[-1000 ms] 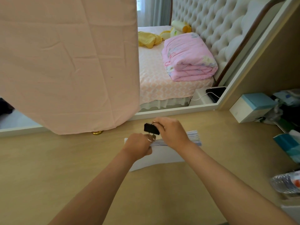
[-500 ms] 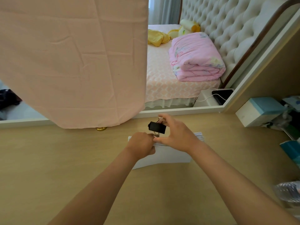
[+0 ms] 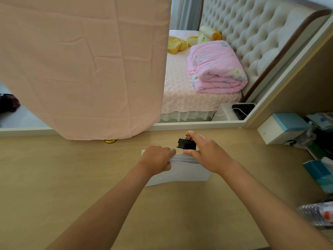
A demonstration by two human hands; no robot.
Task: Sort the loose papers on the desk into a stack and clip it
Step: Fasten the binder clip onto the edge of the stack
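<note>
Right hand (image 3: 207,154): pinches a black binder clip (image 3: 186,143) between thumb and forefinger, one wire handle showing above the fingertip.
Left hand (image 3: 156,158): grips the left end of the paper stack (image 3: 182,170), fingers curled over its far edge.
Binder clip: held just above the far edge of the stack, between the two hands; whether it touches the sheets cannot be told.
Paper stack: white sheets, near edge resting on the desk (image 3: 72,177), far edge lifted and fanned slightly so the layers show.
Desk: pale wood-grain top that fills the lower part of the view, both bare forearms reaching across it.
Right side of desk: a white and blue box (image 3: 281,127) against the side panel, a teal tissue pack (image 3: 319,174) nearer, and a plastic bottle (image 3: 317,213) lying by the edge of the view.
Back of desk: a white frame runs along it, and a wrinkled pink cloth (image 3: 81,69) hangs over the left part, with a small gold knob (image 3: 110,141) below its hem.
Room beyond the frame: a bed (image 3: 180,94) with a patterned peach cover, a folded pink quilt (image 3: 216,69), a yellow cloth (image 3: 175,44) and a tufted cream headboard (image 3: 252,33).
Bedside: a white nightstand (image 3: 225,110) carrying a dark flat device and a white cable.
</note>
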